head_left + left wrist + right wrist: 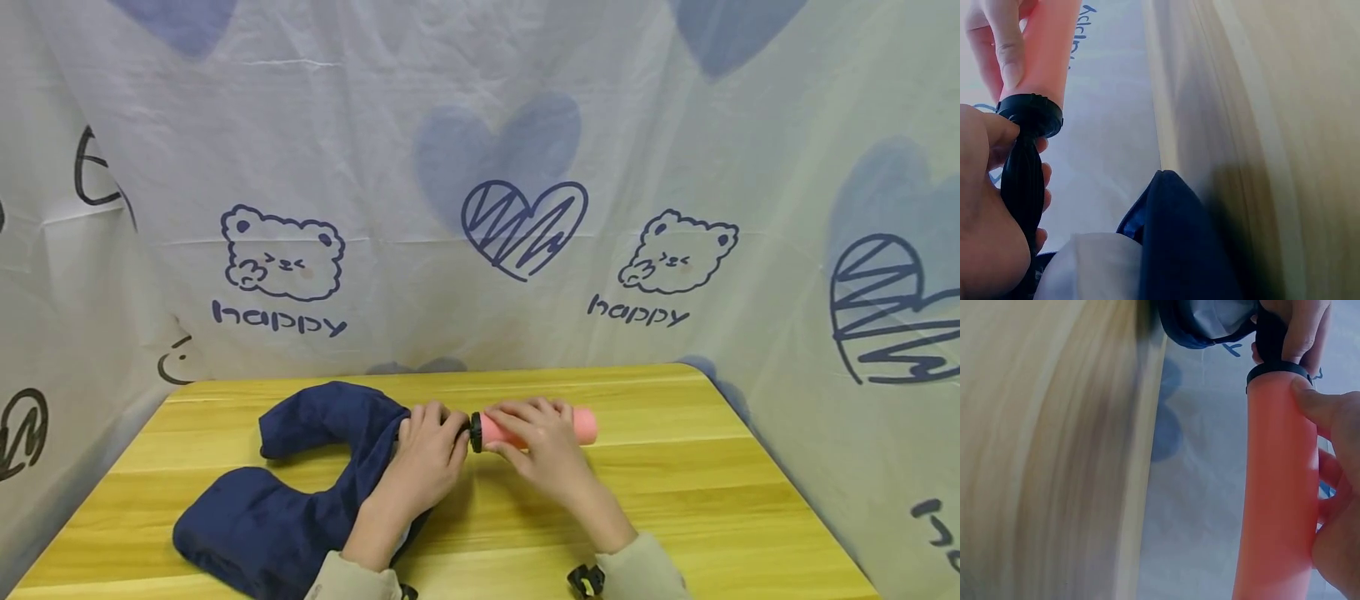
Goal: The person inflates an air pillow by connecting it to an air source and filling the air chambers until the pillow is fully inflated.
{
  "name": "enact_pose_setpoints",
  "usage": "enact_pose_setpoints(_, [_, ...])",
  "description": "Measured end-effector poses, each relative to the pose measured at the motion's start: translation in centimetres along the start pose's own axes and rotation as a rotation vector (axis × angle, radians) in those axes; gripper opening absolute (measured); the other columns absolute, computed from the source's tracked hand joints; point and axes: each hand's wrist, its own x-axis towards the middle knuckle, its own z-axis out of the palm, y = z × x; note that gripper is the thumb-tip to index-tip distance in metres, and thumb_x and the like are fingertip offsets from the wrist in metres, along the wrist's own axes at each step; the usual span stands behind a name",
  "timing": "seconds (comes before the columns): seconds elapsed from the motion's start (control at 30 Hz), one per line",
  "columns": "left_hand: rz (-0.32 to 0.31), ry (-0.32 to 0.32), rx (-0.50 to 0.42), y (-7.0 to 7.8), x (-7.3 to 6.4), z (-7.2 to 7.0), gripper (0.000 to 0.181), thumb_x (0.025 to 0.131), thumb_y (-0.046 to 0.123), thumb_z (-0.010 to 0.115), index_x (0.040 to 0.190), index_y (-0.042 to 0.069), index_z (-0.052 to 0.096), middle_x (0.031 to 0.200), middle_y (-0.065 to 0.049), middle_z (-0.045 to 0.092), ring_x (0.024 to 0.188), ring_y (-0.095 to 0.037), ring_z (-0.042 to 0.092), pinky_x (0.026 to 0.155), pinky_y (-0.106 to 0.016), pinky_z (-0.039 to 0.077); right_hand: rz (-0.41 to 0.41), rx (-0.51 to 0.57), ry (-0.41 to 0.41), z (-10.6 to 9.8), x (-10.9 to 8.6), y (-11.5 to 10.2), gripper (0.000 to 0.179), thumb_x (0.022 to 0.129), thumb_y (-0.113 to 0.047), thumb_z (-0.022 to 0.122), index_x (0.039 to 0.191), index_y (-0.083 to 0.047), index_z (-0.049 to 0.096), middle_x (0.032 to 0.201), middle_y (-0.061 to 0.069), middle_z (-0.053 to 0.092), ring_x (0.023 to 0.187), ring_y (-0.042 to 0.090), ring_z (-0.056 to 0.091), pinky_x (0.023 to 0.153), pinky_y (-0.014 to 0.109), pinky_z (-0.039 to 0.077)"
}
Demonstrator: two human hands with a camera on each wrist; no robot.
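A pink hand pump [585, 426] with a black collar lies level, close over the table. My right hand [546, 446] grips its pink barrel, thumb near the collar in the right wrist view. My left hand [423, 458] holds the black ribbed end piece [1022, 181], fingers wrapped round it. Left of the pump, a navy U-shaped neck pillow [255, 508] lies partly under my left forearm. Pale inner material [1097, 265] shows at an opening in the pillow, beside the black piece. My left hand hides where the black piece meets the pillow.
The wood-grain table [720, 500] has rounded far corners. A pale cloth [405, 275] printed with hearts and bears hangs behind it and along both sides. A black wrist strap [585, 581] shows by the right sleeve.
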Motion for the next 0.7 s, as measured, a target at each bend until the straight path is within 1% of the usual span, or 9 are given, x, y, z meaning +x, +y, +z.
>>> enact_pose_setpoints(0.2, [-0.017, -0.009, 0.005, -0.1, 0.0, -0.3, 0.016, 0.107, 0.019, 0.059, 0.116, 0.011, 0.069, 0.107, -0.007, 0.052, 0.097, -0.025, 0.042, 0.079, -0.038, 0.03, 0.015, 0.016, -0.01, -0.1, 0.0, 0.0, 0.045, 0.083, -0.034, 0.085, 0.123, -0.015, 0.077, 0.122, 0.004, 0.075, 0.107, 0.026, 0.065, 0.091, 0.055, 0.04])
enact_pose_setpoints(0.3, [-0.028, -0.013, -0.002, -0.3, 0.1, -0.4, 0.016, 0.107, 0.021, 0.058, 0.116, 0.012, 0.069, 0.108, -0.007, 0.052, 0.097, -0.026, 0.042, 0.08, -0.039, 0.03, 0.029, 0.02, -0.02, -0.2, 0.0, 0.1, 0.045, 0.084, -0.035, 0.085, 0.123, -0.015, 0.077, 0.122, 0.004, 0.074, 0.109, 0.027, 0.065, 0.093, 0.056, 0.04])
enact_pose_setpoints(0.43, [-0.04, -0.01, -0.005, -0.6, 0.0, -0.5, 0.017, 0.108, 0.023, 0.058, 0.117, 0.014, 0.069, 0.108, -0.006, 0.053, 0.097, -0.026, 0.042, 0.081, -0.039, 0.03, 0.036, 0.017, -0.018, -0.4, -0.1, 0.6, 0.045, 0.083, -0.034, 0.086, 0.122, -0.015, 0.078, 0.121, 0.004, 0.074, 0.11, 0.028, 0.065, 0.095, 0.059, 0.041])
enact_pose_setpoints(0.57, [-0.04, 0.006, -0.009, -1.0, 0.1, -0.7, 0.018, 0.107, 0.022, 0.059, 0.118, 0.012, 0.069, 0.109, -0.008, 0.053, 0.098, -0.027, 0.042, 0.082, -0.04, 0.031, 0.04, 0.03, -0.005, -0.7, -0.2, 1.3, 0.045, 0.081, -0.032, 0.088, 0.121, -0.015, 0.078, 0.12, 0.004, 0.075, 0.111, 0.029, 0.065, 0.095, 0.059, 0.04])
enact_pose_setpoints(0.7, [-0.046, 0.015, -0.01, -1.5, 0.1, -1.0, 0.019, 0.107, 0.021, 0.059, 0.119, 0.01, 0.07, 0.11, -0.008, 0.053, 0.098, -0.027, 0.041, 0.082, -0.041, 0.03, 0.059, 0.054, -0.009, -1.2, -0.3, 2.1, 0.045, 0.081, -0.03, 0.089, 0.122, -0.016, 0.078, 0.121, 0.004, 0.074, 0.113, 0.03, 0.064, 0.097, 0.058, 0.039])
